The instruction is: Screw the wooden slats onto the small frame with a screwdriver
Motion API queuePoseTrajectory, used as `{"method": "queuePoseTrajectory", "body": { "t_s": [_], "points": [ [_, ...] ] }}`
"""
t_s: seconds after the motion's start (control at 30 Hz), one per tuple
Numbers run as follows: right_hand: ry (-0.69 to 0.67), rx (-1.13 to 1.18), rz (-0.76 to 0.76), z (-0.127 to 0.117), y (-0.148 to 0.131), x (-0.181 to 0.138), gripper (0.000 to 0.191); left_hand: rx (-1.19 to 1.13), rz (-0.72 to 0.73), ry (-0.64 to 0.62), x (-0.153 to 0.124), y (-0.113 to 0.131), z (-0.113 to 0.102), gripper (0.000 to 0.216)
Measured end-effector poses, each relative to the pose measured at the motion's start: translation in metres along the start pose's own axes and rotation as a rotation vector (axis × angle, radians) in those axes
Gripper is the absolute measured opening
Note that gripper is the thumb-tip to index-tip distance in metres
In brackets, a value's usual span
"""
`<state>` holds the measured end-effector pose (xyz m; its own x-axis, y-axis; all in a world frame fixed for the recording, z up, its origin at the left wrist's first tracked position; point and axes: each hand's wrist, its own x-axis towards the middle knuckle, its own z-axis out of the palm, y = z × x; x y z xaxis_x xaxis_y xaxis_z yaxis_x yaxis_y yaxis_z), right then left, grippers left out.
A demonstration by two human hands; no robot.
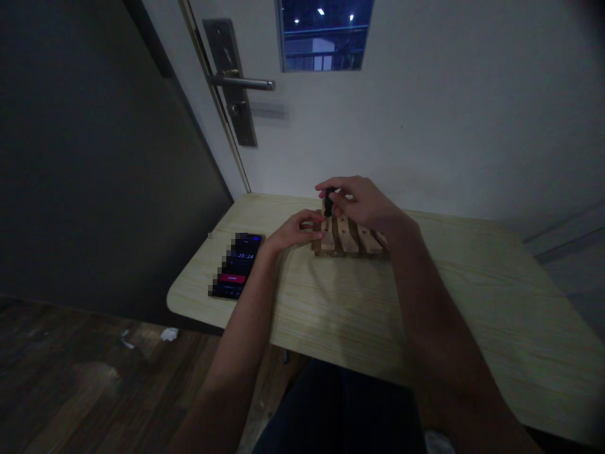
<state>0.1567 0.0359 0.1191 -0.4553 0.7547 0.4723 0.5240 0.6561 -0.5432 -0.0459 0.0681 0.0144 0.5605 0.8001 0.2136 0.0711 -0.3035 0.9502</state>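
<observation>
A small wooden slatted rack [352, 238] lies on the light wooden table [359, 302] near the wall. My right hand [362, 203] is closed round a black-handled tool [329, 200], held upright over the rack's left end. My left hand [295, 230] rests at the rack's left edge, fingers pinched against the wood by the tool's tip. What lies under the tip is hidden by my fingers.
A phone [237, 265] with a lit screen lies on the table's left part. A white door with a metal handle [243, 82] and a small window [324, 34] stands behind the table. Dark wooden floor [75, 378] shows at lower left.
</observation>
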Motion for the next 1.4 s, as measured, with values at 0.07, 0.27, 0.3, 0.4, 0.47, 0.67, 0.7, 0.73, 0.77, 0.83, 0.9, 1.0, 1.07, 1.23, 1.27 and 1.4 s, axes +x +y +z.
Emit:
{"method": "queuePoseTrajectory", "body": {
  "t_s": [0.07, 0.27, 0.3, 0.4, 0.47, 0.67, 0.7, 0.73, 0.77, 0.83, 0.9, 1.0, 1.07, 1.23, 1.27, 1.4],
  "points": [
    [0.020, -0.017, 0.020, -0.001, -0.002, 0.000, 0.026, 0.005, -0.004, 0.001, 0.000, 0.000, 0.000, 0.057],
    [0.027, -0.052, 0.121, -0.004, -0.012, 0.000, 0.021, -0.009, -0.005, 0.009, -0.001, 0.001, 0.000, 0.057],
    [0.026, -0.071, 0.128, -0.004, -0.013, 0.001, 0.027, -0.006, -0.002, 0.008, -0.001, 0.001, 0.001, 0.057],
    [0.065, -0.158, 0.136, -0.001, -0.012, 0.002, 0.043, 0.004, 0.006, 0.011, -0.001, 0.001, 0.001, 0.057],
    [0.105, -0.200, 0.138, 0.002, -0.009, 0.002, 0.044, -0.003, 0.012, 0.017, -0.001, 0.001, 0.001, 0.058],
    [0.083, -0.138, 0.084, 0.007, -0.009, 0.001, 0.009, -0.002, -0.010, 0.010, 0.000, 0.002, 0.001, 0.057],
    [0.069, -0.124, 0.073, 0.007, -0.010, 0.001, 0.009, -0.002, -0.013, 0.010, 0.000, 0.002, 0.001, 0.056],
    [0.056, -0.110, 0.062, 0.006, -0.011, 0.001, 0.012, -0.004, -0.013, 0.009, 0.000, 0.002, 0.001, 0.056],
    [0.042, -0.093, 0.050, 0.005, -0.011, 0.001, 0.014, -0.009, -0.012, 0.010, 0.000, 0.003, 0.001, 0.056],
    [0.025, -0.067, 0.033, 0.003, -0.010, 0.000, 0.021, -0.015, -0.007, 0.011, 0.000, 0.003, 0.000, 0.056],
    [0.027, -0.068, 0.036, 0.001, -0.008, -0.002, 0.029, -0.016, -0.006, 0.005, -0.001, 0.004, 0.000, 0.056],
    [0.035, -0.088, 0.065, -0.003, -0.005, -0.002, 0.031, -0.011, -0.008, 0.000, -0.002, 0.005, 0.001, 0.056],
    [0.051, -0.095, 0.090, -0.004, -0.006, -0.001, 0.019, -0.010, -0.008, 0.005, -0.002, 0.005, 0.001, 0.056],
    [0.147, -0.216, 0.182, 0.001, -0.013, 0.000, 0.030, -0.006, 0.011, 0.002, -0.001, 0.005, 0.002, 0.055],
    [0.165, -0.248, 0.194, 0.003, -0.013, 0.000, 0.033, -0.004, 0.015, -0.003, -0.001, 0.005, 0.002, 0.055],
    [0.159, -0.207, 0.161, 0.006, -0.011, 0.000, 0.021, -0.012, 0.018, -0.007, -0.001, 0.006, 0.002, 0.058]
  ]
}}
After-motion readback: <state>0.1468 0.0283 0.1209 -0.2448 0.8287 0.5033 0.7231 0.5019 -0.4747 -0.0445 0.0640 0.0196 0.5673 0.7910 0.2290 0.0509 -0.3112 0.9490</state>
